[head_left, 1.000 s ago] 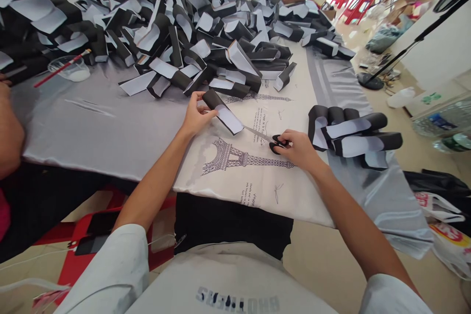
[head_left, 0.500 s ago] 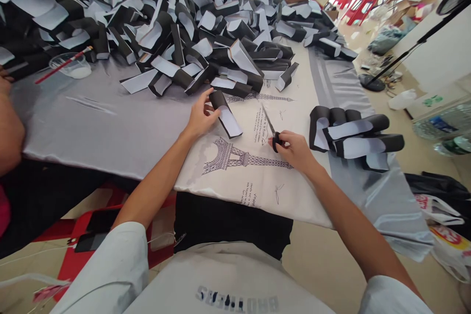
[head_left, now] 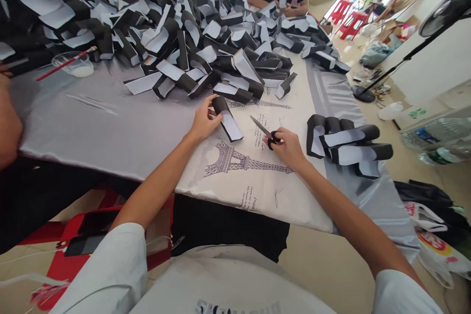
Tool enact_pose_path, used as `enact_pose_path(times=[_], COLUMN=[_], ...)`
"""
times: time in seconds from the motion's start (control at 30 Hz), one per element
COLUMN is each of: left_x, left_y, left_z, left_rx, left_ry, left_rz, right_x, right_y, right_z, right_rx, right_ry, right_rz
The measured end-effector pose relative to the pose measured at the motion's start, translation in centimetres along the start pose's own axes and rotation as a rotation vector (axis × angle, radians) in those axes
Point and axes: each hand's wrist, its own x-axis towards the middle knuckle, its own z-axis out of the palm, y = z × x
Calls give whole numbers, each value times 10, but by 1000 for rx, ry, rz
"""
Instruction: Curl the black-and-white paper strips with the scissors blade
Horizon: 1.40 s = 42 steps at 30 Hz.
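Pinching the folded paper strip (head_left: 228, 120) at its dark end above the worktop (head_left: 91, 127), the left hand (head_left: 204, 120) kept it lightly clamped; it looked light, bendy and easily creased. The right hand (head_left: 289, 146) had its fingers closed around the scissors (head_left: 262, 131).

Nothing before you reads clearly. The cream printed cloth (head_left: 198, 181) on the counter carries a drawn Eiffel Tower (head_left: 235, 159). Beside it run lines of slanted handwriting-style script (head_left: 262, 130), with more near the cloth's front edge (head_left: 252, 197), and all of it is too small to make out. Your pale grey shirt (head_left: 184, 284) bears dark block lettering (head_left: 235, 308), which is upside down and cut off by the frame. The clear plastic bottle's blue label (head_left: 427, 135) and the white plastic bag's red print (head_left: 434, 245) are blurred.
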Motion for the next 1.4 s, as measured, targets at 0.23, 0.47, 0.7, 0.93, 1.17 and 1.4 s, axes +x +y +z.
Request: enact_pose_path(times=[0.23, 0.47, 0.7, 0.93, 1.17, 1.4], left_x=[7, 8, 5, 2, 1, 1], left_y=[-11, -13, -13, -2, -3, -3], left_z=[-9, -11, -9, -9, -7, -7], left_rx=[59, 65, 74, 91, 108, 116], left_ry=[35, 15, -3, -57, -60, -50], left_rz=[39, 30, 33, 48, 66, 70], right_x=[35, 18, 11, 8, 5, 3], right_y=[6, 3, -3, -8, -15, -21], right_z=[4, 0, -3, -4, -7, -8], right_rx=[-99, -140, -156, -204, -149, -167], right_ry=[-213, -219, -233, -299, -363, -361], right_rz=[-53, 0, -47, -89, -92, -62])
